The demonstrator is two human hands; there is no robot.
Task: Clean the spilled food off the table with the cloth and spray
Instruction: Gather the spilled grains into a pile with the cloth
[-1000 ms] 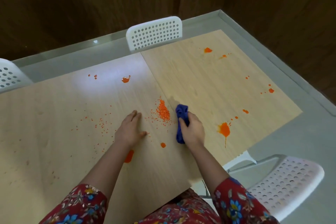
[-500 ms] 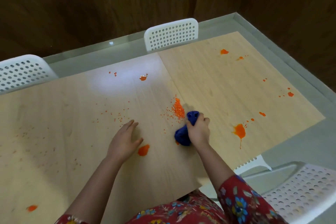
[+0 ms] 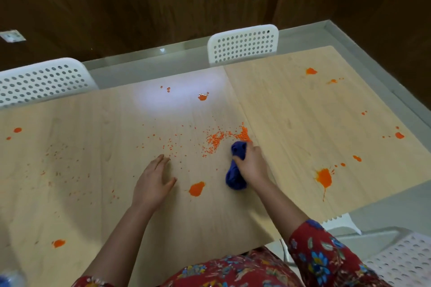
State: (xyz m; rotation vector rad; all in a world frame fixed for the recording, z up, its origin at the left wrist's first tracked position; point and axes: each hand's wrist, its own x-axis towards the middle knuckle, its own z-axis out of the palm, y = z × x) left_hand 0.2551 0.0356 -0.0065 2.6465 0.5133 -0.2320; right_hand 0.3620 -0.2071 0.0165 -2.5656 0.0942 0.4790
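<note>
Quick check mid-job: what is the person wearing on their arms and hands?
No gloves on the left hand or the right hand, and both forearms are uncovered. The right sleeve is red with blue, green and yellow flowers. The left sleeve barely shows and has the same print.

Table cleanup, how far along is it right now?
Early, by the look of it: orange mess shows across the table. In hand: the right hand grips the bunched blue cloth at the edge of the orange crumbs; the left hand rests flat. Left: the crumbs, the blob between the hands, the big splat and the far spot.
</note>
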